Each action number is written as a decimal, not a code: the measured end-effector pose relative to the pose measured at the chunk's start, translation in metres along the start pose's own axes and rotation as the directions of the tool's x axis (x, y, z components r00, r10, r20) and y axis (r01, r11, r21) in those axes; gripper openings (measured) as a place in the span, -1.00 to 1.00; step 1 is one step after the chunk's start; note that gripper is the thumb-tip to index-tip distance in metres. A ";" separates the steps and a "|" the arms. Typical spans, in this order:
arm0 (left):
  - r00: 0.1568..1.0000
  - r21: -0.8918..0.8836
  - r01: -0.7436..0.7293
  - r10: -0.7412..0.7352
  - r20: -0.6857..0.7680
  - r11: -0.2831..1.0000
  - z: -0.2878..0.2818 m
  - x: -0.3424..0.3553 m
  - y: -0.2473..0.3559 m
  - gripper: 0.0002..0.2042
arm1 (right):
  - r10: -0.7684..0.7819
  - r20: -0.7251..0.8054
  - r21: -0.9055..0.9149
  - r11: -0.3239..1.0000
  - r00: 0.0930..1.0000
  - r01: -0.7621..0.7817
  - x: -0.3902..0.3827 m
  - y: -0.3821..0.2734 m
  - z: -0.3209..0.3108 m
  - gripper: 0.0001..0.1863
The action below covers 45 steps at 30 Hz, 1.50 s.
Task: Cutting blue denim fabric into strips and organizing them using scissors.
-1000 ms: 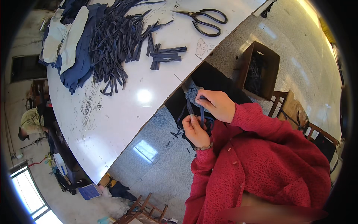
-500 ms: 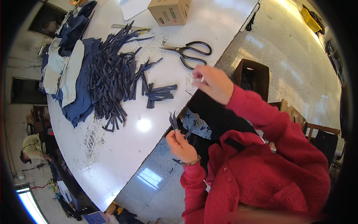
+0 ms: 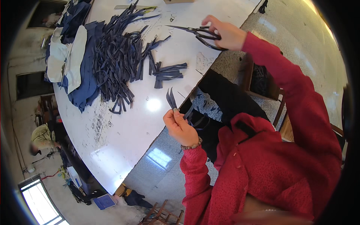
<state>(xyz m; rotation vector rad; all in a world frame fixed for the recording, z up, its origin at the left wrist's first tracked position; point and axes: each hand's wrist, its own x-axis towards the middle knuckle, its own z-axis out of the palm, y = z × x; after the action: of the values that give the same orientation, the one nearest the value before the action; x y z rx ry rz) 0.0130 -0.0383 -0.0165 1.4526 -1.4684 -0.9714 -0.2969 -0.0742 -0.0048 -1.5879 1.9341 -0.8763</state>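
Observation:
Near the table's edge, my left hand (image 3: 181, 127) pinches several narrow dark strips (image 3: 170, 99) between thumb and fingers. The strips' pointed ends stick up above the fingertips, and other lengths hang behind the hand over my lap. Farther off to the right, my right hand (image 3: 229, 34) has its fingers at the black handles of a pair of scissors (image 3: 198, 32). The scissor blades point left, low over the white table or on it. Between the hands and the large heap lies a small stack of dark strips (image 3: 168, 73), some crossing others.
A large heap of dark strips (image 3: 118, 56) covers the table's left part, beside navy fabric pieces (image 3: 88, 63) and pale pieces (image 3: 76, 60). The white table (image 3: 127, 146) ends diagonally before me. A brown bin (image 3: 258, 80) stands at the right. Another person (image 3: 45, 137) is at far left.
My right hand has moved away from me to the scissors and closed on their handles, which sit closer together. My left hand keeps its strips. The whole view has shifted slightly.

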 end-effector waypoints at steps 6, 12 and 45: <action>0.963 0.157 -0.230 0.248 -0.110 0.961 0.001 -0.001 -0.008 -0.85 | -0.053 0.360 0.679 0.700 0.931 -0.223 -0.155 -0.054 0.046 -0.18; 0.898 0.296 -0.353 0.411 -0.159 0.887 0.005 -0.006 -0.003 -0.84 | -0.086 0.531 0.600 0.741 0.843 -0.302 -0.197 -0.066 0.067 -0.12; 0.931 0.219 -0.306 0.339 -0.135 0.927 0.007 -0.019 -0.010 -0.85 | 0.091 0.420 0.529 0.784 0.903 -0.325 -0.190 -0.074 0.062 -0.49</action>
<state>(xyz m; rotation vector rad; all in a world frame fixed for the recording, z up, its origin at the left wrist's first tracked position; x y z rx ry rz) 0.0100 -0.0198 -0.0290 1.3334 -1.6442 -0.4988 -0.1642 0.0925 0.0021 -1.0402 1.3479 -0.8855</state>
